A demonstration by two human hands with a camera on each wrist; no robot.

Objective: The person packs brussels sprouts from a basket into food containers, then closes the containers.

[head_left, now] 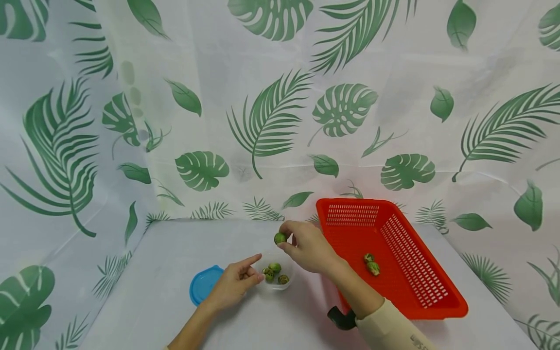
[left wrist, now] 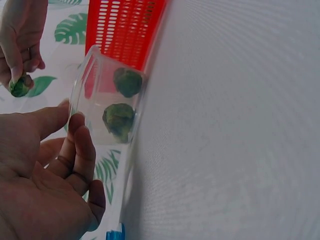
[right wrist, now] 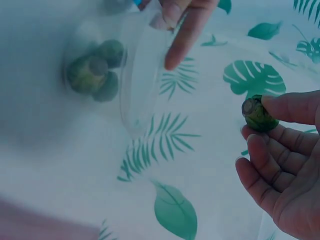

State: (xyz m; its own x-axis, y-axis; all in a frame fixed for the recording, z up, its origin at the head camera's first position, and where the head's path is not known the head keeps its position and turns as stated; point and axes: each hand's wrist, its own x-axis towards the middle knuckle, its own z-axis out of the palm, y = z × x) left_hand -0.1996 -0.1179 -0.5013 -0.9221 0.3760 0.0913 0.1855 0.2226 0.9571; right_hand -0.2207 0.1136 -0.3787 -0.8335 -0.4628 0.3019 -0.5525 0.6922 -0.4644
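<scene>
A small round green Brussels sprout [head_left: 280,238] is pinched between fingertips above a clear plastic container [head_left: 286,284], which stands upright on the table. Three more sprouts [head_left: 274,273] are held in the container, lying close together at its bottom.

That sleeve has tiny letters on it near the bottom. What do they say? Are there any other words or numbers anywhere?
Sleeve of the right arm: small dark print by the cuff, too small and cut off to read.
Red basket, blue lid, clear container, leaf-print cloth: no words, numbers or signs in any view.
</scene>
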